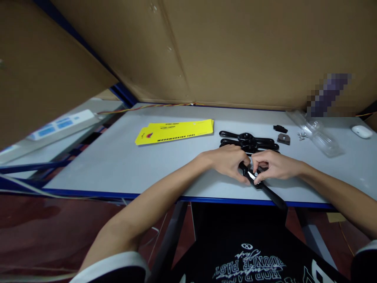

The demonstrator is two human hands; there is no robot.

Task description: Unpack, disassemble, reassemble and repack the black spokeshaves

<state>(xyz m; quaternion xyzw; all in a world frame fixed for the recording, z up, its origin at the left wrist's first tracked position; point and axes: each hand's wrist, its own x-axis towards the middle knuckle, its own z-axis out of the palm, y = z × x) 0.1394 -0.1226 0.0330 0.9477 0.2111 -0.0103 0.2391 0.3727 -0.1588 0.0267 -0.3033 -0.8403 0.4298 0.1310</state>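
Note:
A black spokeshave point(272, 195) lies tilted in my hands at the table's front edge, one handle reaching past the edge towards me. My left hand point(232, 160) is closed around its far handle, partly hiding it. At the tool's middle, my right hand point(271, 165) pinches a small silver screw point(256, 174) beside a bright metal plate point(251, 176). Just beyond my hands lie several more black spokeshaves point(246, 136) in a stack. A brown-grey metal blade piece point(283, 138), a small black part point(280, 129) and several tiny screws point(302, 135) are to their right.
Yellow printed cards point(176, 132) lie left of the spokeshaves on the grey table point(118, 165). Clear plastic packaging point(319, 135) and a white mouse-like object point(362, 132) are at the right. A brown panel point(220, 51) stands behind. A white power strip point(64, 125) sits at left.

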